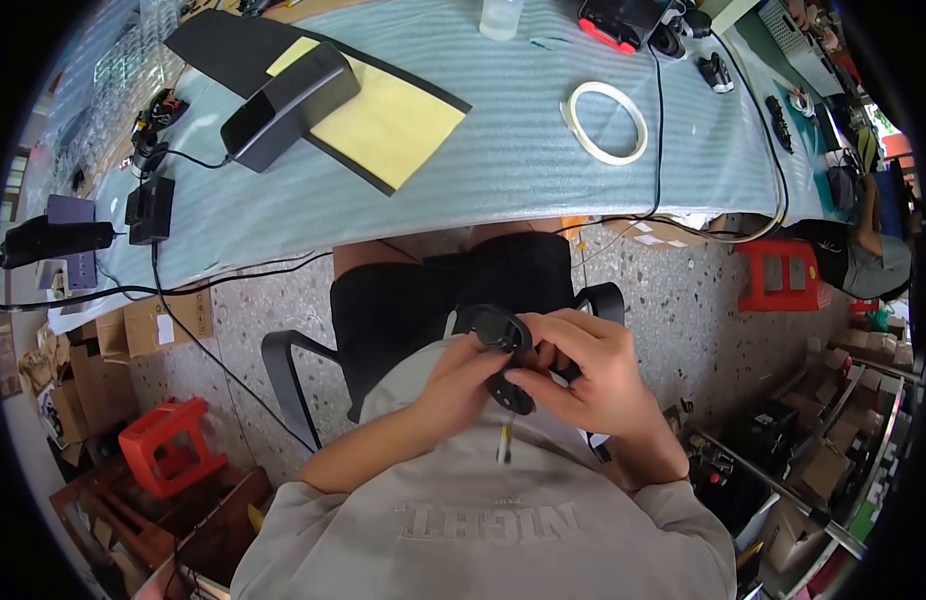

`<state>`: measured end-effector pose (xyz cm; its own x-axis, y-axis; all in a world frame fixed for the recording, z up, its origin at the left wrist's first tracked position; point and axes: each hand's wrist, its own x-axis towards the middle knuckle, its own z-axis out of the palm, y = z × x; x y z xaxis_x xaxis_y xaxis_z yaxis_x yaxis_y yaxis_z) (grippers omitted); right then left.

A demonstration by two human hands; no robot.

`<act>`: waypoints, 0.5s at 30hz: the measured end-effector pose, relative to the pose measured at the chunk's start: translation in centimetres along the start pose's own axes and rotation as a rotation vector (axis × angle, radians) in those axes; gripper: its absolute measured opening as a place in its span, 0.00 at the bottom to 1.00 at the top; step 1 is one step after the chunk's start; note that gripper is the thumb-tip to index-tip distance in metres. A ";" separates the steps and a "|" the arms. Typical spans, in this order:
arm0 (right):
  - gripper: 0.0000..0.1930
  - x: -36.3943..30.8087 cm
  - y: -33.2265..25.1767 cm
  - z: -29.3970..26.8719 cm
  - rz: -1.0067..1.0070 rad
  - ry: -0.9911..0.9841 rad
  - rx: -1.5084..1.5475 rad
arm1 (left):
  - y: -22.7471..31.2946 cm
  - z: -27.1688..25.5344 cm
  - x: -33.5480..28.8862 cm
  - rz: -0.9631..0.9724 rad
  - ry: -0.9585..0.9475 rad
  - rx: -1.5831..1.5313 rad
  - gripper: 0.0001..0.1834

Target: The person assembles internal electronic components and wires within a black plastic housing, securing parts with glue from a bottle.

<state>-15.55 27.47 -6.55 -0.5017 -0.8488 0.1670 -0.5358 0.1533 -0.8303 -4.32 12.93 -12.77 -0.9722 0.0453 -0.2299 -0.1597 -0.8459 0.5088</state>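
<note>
Close to my chest, above my lap, I hold a small black rounded device (pixel 495 326) in both hands; I cannot make out its exact kind. My left hand (pixel 457 384) grips it from the left, fingers closed round its side. On the other side my right hand (pixel 595 372) is closed too, thumb and fingers pinching its edge. Parts of the device are hidden behind the fingers. Just below it, against the grey shirt, shows a thin, blurred yellow-and-white piece (pixel 504 443), too small to name.
A table with pale blue foam sheet (pixel 513 130) lies ahead. On it are a black box-shaped device (pixel 291 106), a yellow pad (pixel 393 130), a white tape ring (pixel 577 147) and a power adapter (pixel 150 210). Red stools (pixel 173 440) stand on the floor. Another person (pixel 876 255) sits far right.
</note>
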 end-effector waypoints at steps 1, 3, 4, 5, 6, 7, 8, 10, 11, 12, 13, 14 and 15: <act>0.28 -0.4 0.7 0.9 0.005 0.090 0.096 | 0.0 -0.4 0.0 -0.011 0.035 0.115 0.17; 0.30 -1.5 2.2 2.0 0.015 0.189 0.231 | 0.0 -0.3 0.1 -0.025 0.108 0.213 0.17; 0.30 -2.1 2.8 2.6 0.016 0.190 0.244 | 0.0 -0.3 0.1 -0.029 0.119 0.219 0.17; 0.32 -2.6 3.4 3.1 0.058 0.236 0.331 | 0.0 -0.3 0.0 -0.033 0.116 0.253 0.16; 0.33 -2.7 3.5 3.4 0.097 0.283 0.411 | 0.1 -0.4 0.0 -0.033 0.107 0.286 0.16; 0.37 -2.7 3.3 3.6 0.158 0.269 0.377 | -0.1 -0.5 -0.1 -0.033 0.108 0.292 0.16; 0.37 -2.2 3.1 4.2 0.155 0.273 0.379 | -0.3 -0.8 -0.4 -0.003 0.109 0.380 0.16; 0.35 -1.2 3.1 5.2 0.270 0.301 0.596 | -0.2 -0.8 -0.6 0.029 0.109 0.468 0.16; 0.39 -1.4 4.2 5.8 0.267 0.230 0.693 | 0.2 -0.8 -0.6 0.077 0.093 0.518 0.15; 0.39 -1.4 4.1 5.9 0.265 0.227 0.693 | 0.7 -0.8 -0.6 0.125 0.080 0.568 0.13; 0.37 -1.4 3.8 5.8 0.255 0.263 0.683 | 1.2 -1.2 -0.6 0.128 0.083 0.568 0.13; 0.35 -1.4 3.6 5.8 0.245 0.298 0.672 | 1.7 -1.7 -0.6 0.230 0.021 0.620 0.12; 0.35 -1.3 3.4 5.5 0.241 0.295 0.673 | 2.1 -2.0 -0.6 0.334 -0.044 0.673 0.12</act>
<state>-13.01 26.31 -12.53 -0.7626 -0.6468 -0.0032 0.0925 -0.1041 -0.9903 -3.73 10.09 -13.24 -0.9910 -0.1235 0.0516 0.0880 -0.3113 0.9462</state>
